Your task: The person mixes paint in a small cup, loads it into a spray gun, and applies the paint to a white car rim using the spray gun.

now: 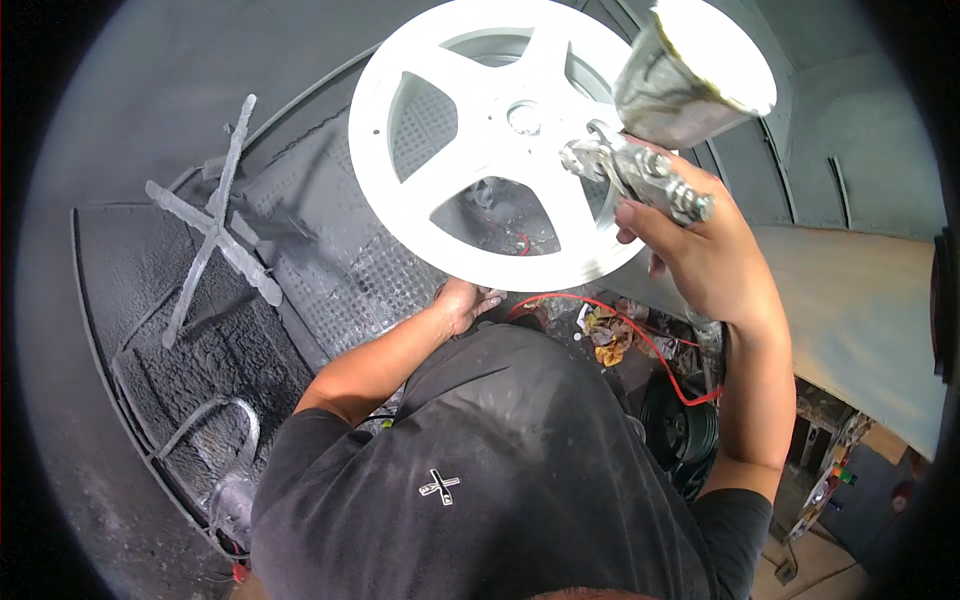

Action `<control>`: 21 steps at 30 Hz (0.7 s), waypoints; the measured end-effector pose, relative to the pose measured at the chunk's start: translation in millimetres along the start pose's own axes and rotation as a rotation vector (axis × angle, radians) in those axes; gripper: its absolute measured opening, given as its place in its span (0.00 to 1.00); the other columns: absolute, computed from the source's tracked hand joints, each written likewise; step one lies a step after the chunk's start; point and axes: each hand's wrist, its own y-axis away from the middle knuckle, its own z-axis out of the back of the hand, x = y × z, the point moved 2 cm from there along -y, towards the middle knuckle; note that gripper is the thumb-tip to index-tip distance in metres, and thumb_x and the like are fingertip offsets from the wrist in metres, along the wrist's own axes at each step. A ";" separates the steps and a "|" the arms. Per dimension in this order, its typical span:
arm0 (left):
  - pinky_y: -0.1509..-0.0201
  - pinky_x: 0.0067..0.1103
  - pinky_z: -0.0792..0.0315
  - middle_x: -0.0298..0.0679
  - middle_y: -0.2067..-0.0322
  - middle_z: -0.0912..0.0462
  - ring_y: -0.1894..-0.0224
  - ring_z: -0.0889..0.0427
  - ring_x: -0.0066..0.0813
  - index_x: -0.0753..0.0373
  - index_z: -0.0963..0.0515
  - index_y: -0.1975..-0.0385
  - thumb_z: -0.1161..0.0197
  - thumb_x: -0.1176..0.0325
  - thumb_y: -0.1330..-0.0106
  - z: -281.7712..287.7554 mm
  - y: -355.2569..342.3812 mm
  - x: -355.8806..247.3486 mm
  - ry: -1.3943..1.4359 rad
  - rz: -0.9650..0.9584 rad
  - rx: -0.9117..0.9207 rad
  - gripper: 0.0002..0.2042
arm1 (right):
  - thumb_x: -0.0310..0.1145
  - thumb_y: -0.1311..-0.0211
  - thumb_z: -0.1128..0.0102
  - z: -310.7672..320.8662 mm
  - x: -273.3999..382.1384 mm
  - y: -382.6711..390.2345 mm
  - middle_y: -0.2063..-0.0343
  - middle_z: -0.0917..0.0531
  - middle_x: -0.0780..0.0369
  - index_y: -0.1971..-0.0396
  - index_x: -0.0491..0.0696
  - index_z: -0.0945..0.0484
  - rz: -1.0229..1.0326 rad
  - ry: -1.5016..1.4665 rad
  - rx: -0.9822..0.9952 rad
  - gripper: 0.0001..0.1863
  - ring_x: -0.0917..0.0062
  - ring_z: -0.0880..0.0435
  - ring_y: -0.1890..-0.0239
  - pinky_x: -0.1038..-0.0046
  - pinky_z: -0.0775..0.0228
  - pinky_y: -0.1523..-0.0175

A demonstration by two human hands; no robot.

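A white five-spoke car wheel rim (415, 215) lies in front of me, its face toward me. My right hand (715, 240) is closed around a metal spray gun (645, 178) at the rim's right side. On top of the gun sits a cup (655, 90), pale and streaked with dark and yellowish paint. The gun's nozzle end points left, over the spokes. Below the rim's near edge, my left hand (462, 305) has its fingers stretched to the right. The rim hides part of that hand, and whether it touches the rim I cannot tell.
A red hose (650, 345) curves below the rim toward my right forearm. Crumpled paper scraps (605, 335) lie beneath it. A grey-coated cross-shaped stand (218, 232) is at the left, above a dark rough surface. At the right stands a pale panel (850, 300).
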 end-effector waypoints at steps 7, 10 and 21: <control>0.49 0.27 0.24 0.37 0.57 0.21 0.56 0.19 0.29 0.62 0.27 0.50 0.51 0.77 0.35 5.6 -2.6 7.3 0.032 -0.013 0.087 0.14 | 0.24 0.37 0.41 10.7 -49.8 64.3 0.54 0.15 0.56 0.33 0.38 0.35 -0.074 -0.269 -0.182 0.31 0.79 0.17 0.58 0.81 0.24 0.68; 0.49 0.29 0.24 0.39 0.54 0.22 0.54 0.19 0.32 0.64 0.29 0.49 0.52 0.82 0.42 5.0 -2.3 10.0 0.019 -0.004 0.108 0.19 | 0.26 0.37 0.39 3.4 -80.6 100.0 0.56 0.15 0.57 0.34 0.37 0.34 -0.067 -0.309 -0.290 0.31 0.81 0.18 0.61 0.81 0.26 0.68; 0.49 0.27 0.28 0.37 0.56 0.17 0.57 0.21 0.28 0.63 0.24 0.52 0.46 0.71 0.32 -42.3 -9.8 60.6 -0.042 -0.134 -0.135 0.11 | 0.29 0.32 0.39 -3.3 -241.5 173.1 0.58 0.15 0.64 0.33 0.42 0.33 -0.287 -0.325 -0.330 0.29 0.83 0.20 0.60 0.78 0.27 0.52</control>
